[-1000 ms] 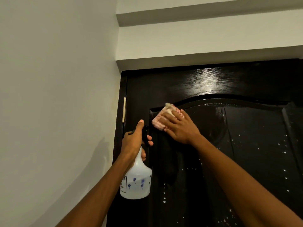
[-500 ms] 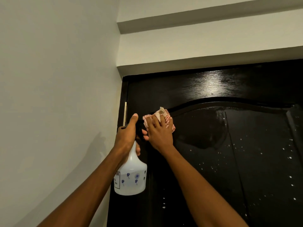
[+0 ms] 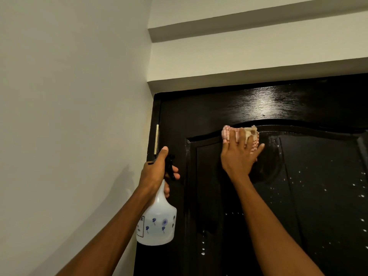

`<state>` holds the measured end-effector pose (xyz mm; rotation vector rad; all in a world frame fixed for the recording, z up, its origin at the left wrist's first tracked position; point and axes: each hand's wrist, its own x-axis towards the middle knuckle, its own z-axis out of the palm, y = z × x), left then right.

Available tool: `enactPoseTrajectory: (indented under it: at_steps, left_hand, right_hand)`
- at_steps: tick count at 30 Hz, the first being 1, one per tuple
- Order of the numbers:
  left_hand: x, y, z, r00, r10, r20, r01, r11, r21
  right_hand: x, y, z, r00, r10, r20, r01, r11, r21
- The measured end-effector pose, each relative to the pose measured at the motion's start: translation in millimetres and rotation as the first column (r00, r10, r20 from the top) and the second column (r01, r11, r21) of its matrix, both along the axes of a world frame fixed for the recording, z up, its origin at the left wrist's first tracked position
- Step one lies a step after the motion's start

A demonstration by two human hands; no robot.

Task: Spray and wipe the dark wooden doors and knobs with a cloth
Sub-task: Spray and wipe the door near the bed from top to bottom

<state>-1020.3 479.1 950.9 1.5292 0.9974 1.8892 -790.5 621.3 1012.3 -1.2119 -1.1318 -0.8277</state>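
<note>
While my right hand presses the checked cloth flat against the dark wooden door, fingers straight and spread over it, I'm working the arched moulding at the top of the raised panel. Cloth is bunched above the fingertips, touching the curve of the moulding; flat palm probably there to push the fabric into the groove. My left hand is curled round the neck of the white spray bottle, thumb up along the black trigger head, fingers wrapped at the front. Bottle hangs upright just beside the door's left edge, near the hinge, held off the wiping zone, I'd guess so it's ready for another spray without blocking the cloth. White spray droplets dot the panel to the right and lower down, so that area looks unwiped. A duller smear sits just right of the right hand, likely a wet wiped patch. No knob in view. White wall on the left. Judgement: mid-wipe on the upper panel, plenty of door left, knobs not done from what shows here.
</note>
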Motion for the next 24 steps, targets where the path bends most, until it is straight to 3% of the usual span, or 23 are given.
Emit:
enactPoseTrajectory:
  at_steps: [2,7,13,19,22,24]
  left_hand:
    - [-2.6,1.9,0.6,1.000,0.010,0.005,-0.010,1.000,0.003]
    - [-1.7,4.9,6.9,1.000,0.021,-0.008,-0.020,1.000,0.012]
    - [2.8,10.2,6.8,1.000,0.015,-0.012,-0.015,1.000,0.003]
    - [4.2,14.5,1.0,1.000,0.007,0.013,-0.007,1.000,-0.003]
    - [9.8,12.8,-1.3,0.999,-0.021,0.031,0.021,1.000,-0.001]
    - [16.0,10.7,-0.3,0.999,-0.033,0.026,0.033,0.999,-0.003]
  right_hand:
    - [-18.3,2.2,-2.2,1.000,0.020,0.014,-0.020,1.000,-0.008]
    - [-77.4,12.0,-9.9,0.914,0.015,0.406,-0.022,1.000,0.012]
    - [-73.6,13.1,-4.9,0.873,-0.046,0.485,0.046,0.999,0.011]
    - [0.6,3.6,13.0,0.947,-0.070,0.312,0.049,0.996,0.075]
    - [60.5,-4.6,25.0,0.988,-0.071,0.138,0.059,0.994,0.091]
    - [98.7,-14.4,29.4,0.999,-0.039,-0.013,0.039,0.999,0.009]
